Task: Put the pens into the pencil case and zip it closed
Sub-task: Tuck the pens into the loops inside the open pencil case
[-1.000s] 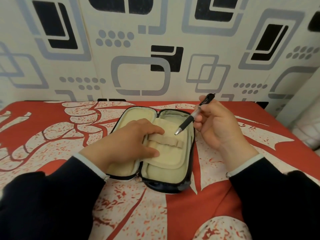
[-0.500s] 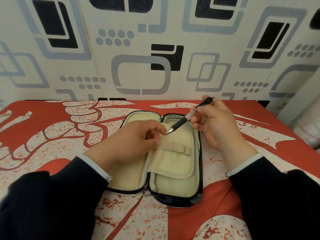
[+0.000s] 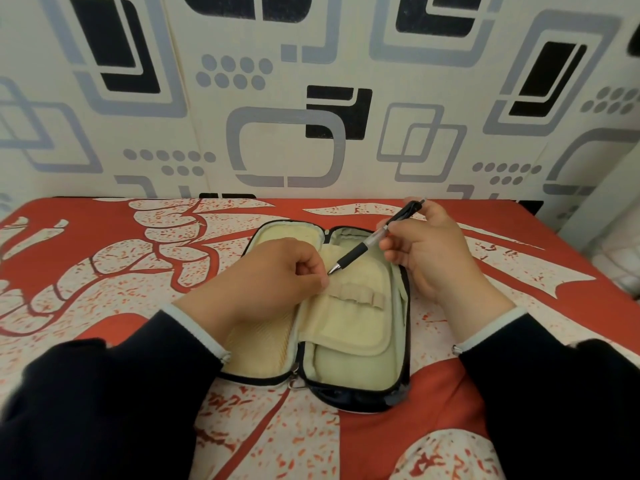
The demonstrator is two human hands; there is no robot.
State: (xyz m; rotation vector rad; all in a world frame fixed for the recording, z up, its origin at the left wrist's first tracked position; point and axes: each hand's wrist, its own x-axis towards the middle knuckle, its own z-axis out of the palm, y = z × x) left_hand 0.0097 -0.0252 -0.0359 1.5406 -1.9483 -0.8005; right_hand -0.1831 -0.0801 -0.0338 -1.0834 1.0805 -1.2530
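We have the dark fabric pencil case with its pale cream lining [image 3: 360, 372] lying open like a book on the red and white patterned cloth [image 3: 104, 258], its zip fully undone. Our right hand [image 3: 433, 251] is closed in a pinch on the clear-barrelled pen with a black rubber grip and black clip [image 3: 375, 237]; thumb and forefinger sit on the transparent middle of the barrel, and the metal tip points down and to the left, hovering just above the cream inner flap [image 3: 349, 317]. Our left hand [image 3: 277, 282] is curled, with its fingertips [image 3: 320, 277] nipping the left end of the beige elastic loop strip [image 3: 356, 294] sewn across that flap, apparently to lift a loop open.

We judge the pen light, stiff and fairly smooth on the clear part, so the pinch there is enough, though the rubber grip nearer the tip would slip less. The case is soft and limp; the flap gives under the fingers, and the elastic should stretch but spring back, so it wants holding right beside the loop being filled. For zipping, we would take the small metal pull [image 3: 296, 382] at the near edge and steady the cloth body with the other hand. We see no other pens on the cloth
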